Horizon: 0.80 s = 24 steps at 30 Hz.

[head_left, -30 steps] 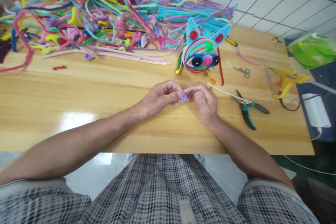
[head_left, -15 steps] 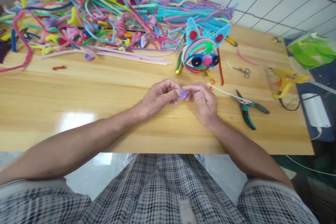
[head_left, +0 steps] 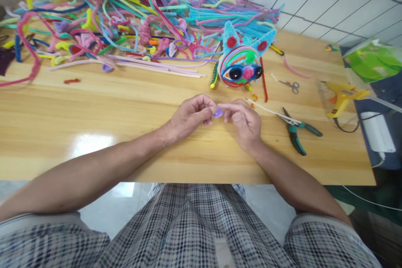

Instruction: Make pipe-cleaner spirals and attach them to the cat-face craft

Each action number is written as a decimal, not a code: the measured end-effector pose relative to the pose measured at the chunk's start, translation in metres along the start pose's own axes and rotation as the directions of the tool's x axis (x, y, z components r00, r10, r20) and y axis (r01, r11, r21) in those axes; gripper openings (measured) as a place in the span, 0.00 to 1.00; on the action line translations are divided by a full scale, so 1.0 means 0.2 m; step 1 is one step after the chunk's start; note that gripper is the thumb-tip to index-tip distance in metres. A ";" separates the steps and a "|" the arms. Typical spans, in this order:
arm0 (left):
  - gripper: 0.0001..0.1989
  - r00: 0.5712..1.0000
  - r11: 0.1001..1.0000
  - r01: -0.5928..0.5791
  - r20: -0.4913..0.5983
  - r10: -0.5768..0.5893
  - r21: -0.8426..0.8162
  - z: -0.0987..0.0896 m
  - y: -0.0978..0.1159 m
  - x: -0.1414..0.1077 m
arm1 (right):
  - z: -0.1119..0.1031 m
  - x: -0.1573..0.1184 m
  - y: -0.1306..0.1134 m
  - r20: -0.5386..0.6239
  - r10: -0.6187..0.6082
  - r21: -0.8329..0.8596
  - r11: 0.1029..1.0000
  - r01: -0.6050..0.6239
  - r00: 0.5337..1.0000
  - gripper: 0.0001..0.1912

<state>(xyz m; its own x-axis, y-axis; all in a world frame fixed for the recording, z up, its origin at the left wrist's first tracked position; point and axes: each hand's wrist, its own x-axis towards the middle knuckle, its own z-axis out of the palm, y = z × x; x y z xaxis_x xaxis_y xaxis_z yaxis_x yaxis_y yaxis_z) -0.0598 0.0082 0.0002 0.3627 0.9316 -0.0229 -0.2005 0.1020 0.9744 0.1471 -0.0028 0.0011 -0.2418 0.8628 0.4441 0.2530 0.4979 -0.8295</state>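
Between the thumb and fingers of my left hand is pinched a small purple pipe-cleaner coil, wound into a flat disc. My right hand faces it with its index finger stretched out to the coil's upper edge. The other right fingers are curled loosely, and the thumb stands apart from the index fingertip. Just beyond the hands sits a round pipe-cleaner animal head with blue ears, big black eyes and a pink coiled nose.
Piled pipe cleaners fill the back of the table. On the right lie green-handled pliers touching a pale strip, small scissors and a yellow glue gun with its cord. A green package stands beyond.
My right hand has shifted very slightly to the right, its index finger now straighter against the coil. The left hand keeps its pinch in the same place.
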 end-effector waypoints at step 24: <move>0.05 0.943 0.831 -0.293 0.000 0.332 0.472 0.02 -0.03 -0.06 | 0.04 0.02 -0.02 -0.060 -0.064 -0.219 0.975 0.050 0.996 0.06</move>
<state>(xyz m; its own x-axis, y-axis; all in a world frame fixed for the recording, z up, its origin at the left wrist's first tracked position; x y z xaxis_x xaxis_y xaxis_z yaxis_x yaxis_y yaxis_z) -0.0600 -0.0038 -0.0042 0.2758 0.9125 0.3021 0.1567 -0.3528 0.9225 0.1381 -0.0016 0.0032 -0.2007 0.8328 0.5159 0.4394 0.5472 -0.7124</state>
